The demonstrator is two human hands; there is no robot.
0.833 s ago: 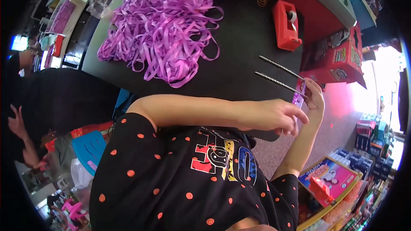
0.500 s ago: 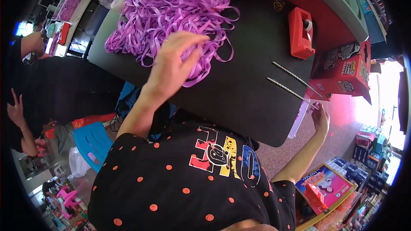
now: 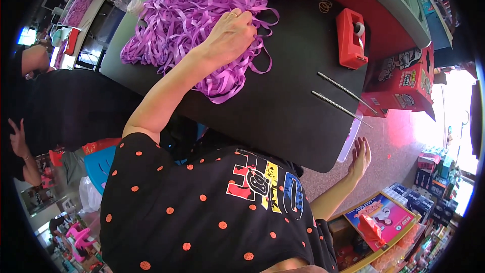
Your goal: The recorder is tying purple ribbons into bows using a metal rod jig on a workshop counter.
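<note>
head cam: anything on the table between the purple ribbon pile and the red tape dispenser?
Nothing: in the head view, only bare black table separates the purple ribbon pile from the red tape dispenser. The left hand rests on the pile.

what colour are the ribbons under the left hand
Purple, a loose pile of ribbons on the black table; seen in the head view.

Shop: stacked boxed toys point(image 3: 384, 217)

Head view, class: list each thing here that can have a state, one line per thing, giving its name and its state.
Left hand: closed, fingers gripping purple ribbon strips.
Right hand: open, empty, lowered beside the table edge.
Purple ribbon pile: loose, tangled heap on the black table.
Red tape dispenser: resting on the table, roll loaded.
Two metal rods: lying side by side, tips past the table edge.
</note>
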